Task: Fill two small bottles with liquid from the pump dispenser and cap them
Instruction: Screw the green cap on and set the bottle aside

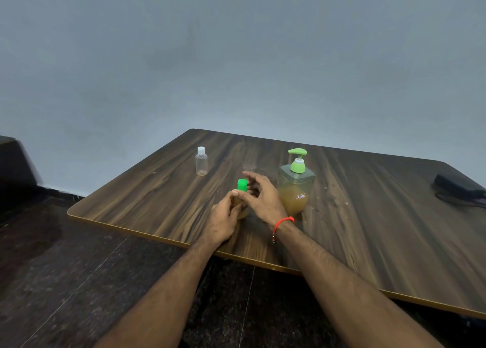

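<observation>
A small bottle with a green cap (242, 185) stands on the wooden table (368, 216), its body holding amber liquid. My left hand (223, 217) is wrapped around that bottle's body. My right hand (261, 196) hovers just right of the cap, fingers spread and slightly blurred, thumb near the bottle's neck. The pump dispenser (295, 182), green pump on a clear body half full of amber liquid, stands right of my hands. A second small clear bottle with a white cap (201, 161) stands upright and looks empty, at the back left.
A dark object (459, 188) with a cord lies at the table's right edge. The table's front edge runs diagonally below my wrists, over a dark floor (79, 282). A grey wall rises behind the table.
</observation>
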